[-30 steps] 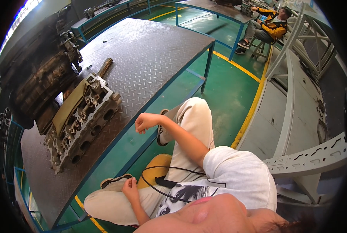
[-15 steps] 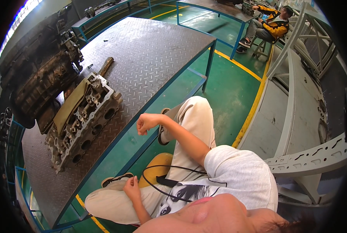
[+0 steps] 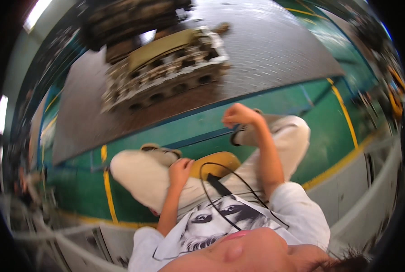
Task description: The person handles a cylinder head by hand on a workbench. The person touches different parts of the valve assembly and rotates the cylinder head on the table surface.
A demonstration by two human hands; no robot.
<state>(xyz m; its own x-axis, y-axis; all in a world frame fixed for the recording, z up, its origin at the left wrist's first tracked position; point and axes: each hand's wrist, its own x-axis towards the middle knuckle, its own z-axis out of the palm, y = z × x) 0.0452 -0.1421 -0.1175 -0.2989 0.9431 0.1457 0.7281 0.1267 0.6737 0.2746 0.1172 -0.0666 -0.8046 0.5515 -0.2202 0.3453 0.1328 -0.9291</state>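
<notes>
My right hand (image 3: 239, 115) hangs in the air above my right leg, wrist bent and fingers curled in, with nothing visible in it. Resting on my left thigh, my left hand (image 3: 180, 172) lies with its fingers loosely stretched beside the yellow stool seat (image 3: 216, 164). Neither hand touches the metal table. Beyond them on the table is an engine cylinder head (image 3: 180, 79), its row of round ports facing me. An olive-coloured strip (image 3: 164, 49) lies along its top.
A large dark engine part (image 3: 130, 22) stands behind the cylinder head on the patterned metal table (image 3: 266, 50). A black cable (image 3: 207, 190) loops over my lap. Yellow lines (image 3: 343, 113) cross the green floor. Grey metal framing (image 3: 370, 199) is at the right.
The view has swung left, so the table and cylinder head now appear straight ahead. My hands keep nearly the same pose, the right one curled in the air, the left on my thigh.
</notes>
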